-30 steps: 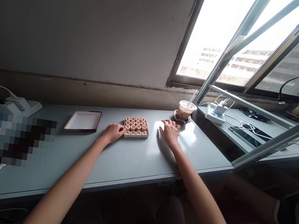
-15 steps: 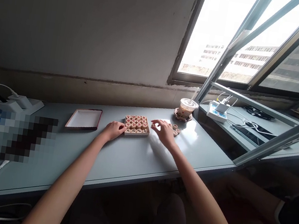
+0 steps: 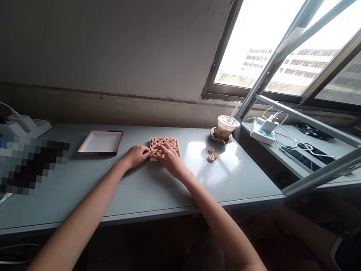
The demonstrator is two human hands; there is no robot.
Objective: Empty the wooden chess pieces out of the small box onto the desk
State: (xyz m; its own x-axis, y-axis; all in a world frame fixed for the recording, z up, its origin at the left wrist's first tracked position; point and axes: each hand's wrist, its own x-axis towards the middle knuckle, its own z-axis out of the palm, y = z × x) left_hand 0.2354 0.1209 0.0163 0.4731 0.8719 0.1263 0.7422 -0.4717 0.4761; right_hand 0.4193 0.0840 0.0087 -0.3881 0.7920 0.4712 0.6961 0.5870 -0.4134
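A shallow open box (image 3: 179,149) of round wooden Chinese chess pieces (image 3: 173,140) sits on the grey-blue desk, with red and dark characters on their tops. My left hand (image 3: 138,156) is closed at the box's left side, thumb and fingers against its edge. Over the front of the box lies my right hand (image 3: 171,157), fingers apart and reaching down onto the pieces, some of which it covers. No piece shows clearly between those fingers. To the right, several loose chess pieces (image 3: 212,155) lie close together on the desk.
The box lid (image 3: 101,141) lies inside-up at left. A lidded drink cup with straw (image 3: 226,126) stands on a coaster (image 3: 216,137) at the back right. Power strips (image 3: 37,128) and cables flank the left end. A metal frame post (image 3: 317,174) rises at right; another person sits beyond.
My right hand has moved left from beside the box to over its front pieces, uncovering the loose pieces at right. My left hand stays at the box's left edge.
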